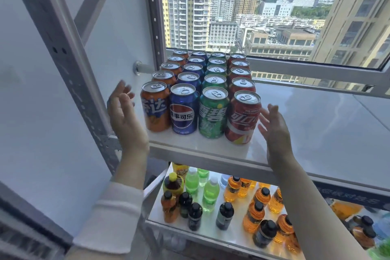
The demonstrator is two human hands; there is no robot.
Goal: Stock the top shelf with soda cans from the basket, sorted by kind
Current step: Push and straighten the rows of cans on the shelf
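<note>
My left hand [123, 110] is raised by the left edge of the shelf [306, 133], just beside the orange cans [155, 110]. Its fingers are spread loose and hold nothing. My right hand [274, 131] is released too, just beside the red cans [242, 118] near the front edge. Between them stand blue cans [184, 110] and green cans [213, 114]. All four rows are upright and run front to back. Bottles [256, 213] stand on the lower shelf [213, 232].

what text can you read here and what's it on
"百事可乐": front Pepsi can.
"雪碧": front Sprite can.
"达", first character partly hidden: front Fanta can.
"可口" and small "FIFA WORLD": front Coca-Cola can.
Blue strip at lower right: blurred, unreadable.
Labels on the bottles below: too small.
</note>
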